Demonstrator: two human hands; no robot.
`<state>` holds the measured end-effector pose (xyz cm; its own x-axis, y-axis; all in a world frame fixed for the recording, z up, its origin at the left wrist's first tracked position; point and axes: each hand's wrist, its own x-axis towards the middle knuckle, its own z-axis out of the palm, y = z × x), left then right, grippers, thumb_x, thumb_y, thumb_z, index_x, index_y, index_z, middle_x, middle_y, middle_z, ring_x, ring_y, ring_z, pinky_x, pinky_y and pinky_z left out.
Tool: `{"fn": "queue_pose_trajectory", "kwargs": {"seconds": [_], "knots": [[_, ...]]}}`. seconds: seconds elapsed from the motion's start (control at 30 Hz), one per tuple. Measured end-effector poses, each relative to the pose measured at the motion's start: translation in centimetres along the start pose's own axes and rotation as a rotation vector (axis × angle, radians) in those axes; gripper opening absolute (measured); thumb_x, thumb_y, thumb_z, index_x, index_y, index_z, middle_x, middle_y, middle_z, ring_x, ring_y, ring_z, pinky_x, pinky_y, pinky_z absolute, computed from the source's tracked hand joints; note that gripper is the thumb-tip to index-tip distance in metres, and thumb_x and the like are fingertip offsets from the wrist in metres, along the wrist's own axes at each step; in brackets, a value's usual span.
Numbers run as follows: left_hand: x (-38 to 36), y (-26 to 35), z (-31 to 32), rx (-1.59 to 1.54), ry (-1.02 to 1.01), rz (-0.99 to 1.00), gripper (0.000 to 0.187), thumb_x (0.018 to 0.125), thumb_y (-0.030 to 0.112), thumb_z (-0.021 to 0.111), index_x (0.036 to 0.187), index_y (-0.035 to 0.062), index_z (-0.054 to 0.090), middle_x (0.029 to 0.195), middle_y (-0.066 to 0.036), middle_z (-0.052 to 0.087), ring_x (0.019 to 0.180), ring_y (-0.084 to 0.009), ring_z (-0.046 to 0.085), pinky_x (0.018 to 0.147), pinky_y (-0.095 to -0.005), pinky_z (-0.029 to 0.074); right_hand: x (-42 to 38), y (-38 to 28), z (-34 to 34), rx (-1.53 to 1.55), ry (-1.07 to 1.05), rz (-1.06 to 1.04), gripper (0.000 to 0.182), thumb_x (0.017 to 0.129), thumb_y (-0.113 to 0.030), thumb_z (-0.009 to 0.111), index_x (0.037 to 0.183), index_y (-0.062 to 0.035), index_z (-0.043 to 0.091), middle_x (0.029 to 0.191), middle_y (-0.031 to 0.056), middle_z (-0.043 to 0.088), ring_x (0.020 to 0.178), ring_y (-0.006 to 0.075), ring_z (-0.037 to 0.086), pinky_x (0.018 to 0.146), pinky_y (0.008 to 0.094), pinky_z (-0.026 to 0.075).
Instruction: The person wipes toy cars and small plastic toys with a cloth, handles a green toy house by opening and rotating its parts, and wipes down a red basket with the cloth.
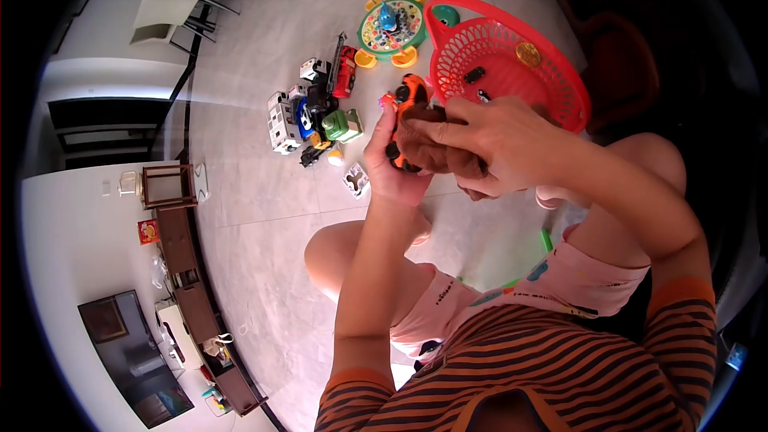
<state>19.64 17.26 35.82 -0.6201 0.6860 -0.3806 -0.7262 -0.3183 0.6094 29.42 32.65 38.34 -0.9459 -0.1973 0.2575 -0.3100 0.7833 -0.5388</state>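
My left hand is closed around an orange toy car with black wheels, held up in front of me. A brown cloth is bunched in my right hand and pressed against the car's side, covering part of it. Something small and pink shows by my left thumb; I cannot make out what it is. Just beyond my right hand stands a red plastic basket, with small toy cars and a round gold-coloured piece inside.
Left of my hands, several toy vehicles cluster on the tiled floor, including a red fire truck and a green one. A round fishing-game toy lies beyond. A white chair and a low brown cabinet stand farther left.
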Motion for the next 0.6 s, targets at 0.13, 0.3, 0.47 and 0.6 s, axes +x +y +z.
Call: {"fn": "queue_pose_trajectory", "kwargs": {"seconds": [0.13,0.3,0.47,0.6], "knots": [[0.7,0.9,-1.5,-0.148,-0.237,0.1,0.059,0.089,0.039,0.047,0.127,-0.005,0.042,0.1,-0.013,0.06,0.084,-0.0244,0.056,0.078,-0.0361,0.046,-0.2,0.2,0.8,-0.002,-0.05,-0.025,0.056,0.071,-0.027,0.062,0.126,-0.0178,0.051,0.09,0.009,0.054,0.068,0.0299,0.058,0.054,0.0415,0.047],[0.6,1.2,-1.4,-0.013,-0.143,0.111,0.048,0.09,0.04,0.045,0.122,0.0046,0.05,0.09,-0.007,0.06,0.081,-0.0194,0.055,0.07,-0.031,0.042,0.0,1.3,-0.9,0.035,-0.061,0.018,0.05,0.07,-0.021,0.061,0.119,-0.014,0.056,0.082,0.0109,0.054,0.071,0.0308,0.057,0.057,0.0412,0.046],[0.3,0.9,-1.9,0.074,-0.095,0.041,0.038,0.091,0.043,0.042,0.114,0.0139,0.054,0.102,-0.005,0.06,0.082,-0.0201,0.054,0.068,-0.034,0.038,0.5,1.8,-1.0,0.222,0.342,0.011,0.057,0.07,-0.027,0.062,0.124,-0.0131,0.051,0.095,0.0144,0.059,0.084,0.0359,0.059,0.068,0.0435,0.048],[0.0,-0.4,-1.2,0.132,-0.058,0.041,0.039,0.095,0.037,0.041,0.12,0.0084,0.05,0.113,-0.006,0.058,0.103,-0.0214,0.055,0.087,-0.0374,0.043,0.2,2.0,0.3,0.138,0.143,0.125,0.059,0.072,-0.029,0.06,0.126,-0.0111,0.049,0.091,0.0152,0.058,0.08,0.035,0.06,0.067,0.0443,0.048]]}}
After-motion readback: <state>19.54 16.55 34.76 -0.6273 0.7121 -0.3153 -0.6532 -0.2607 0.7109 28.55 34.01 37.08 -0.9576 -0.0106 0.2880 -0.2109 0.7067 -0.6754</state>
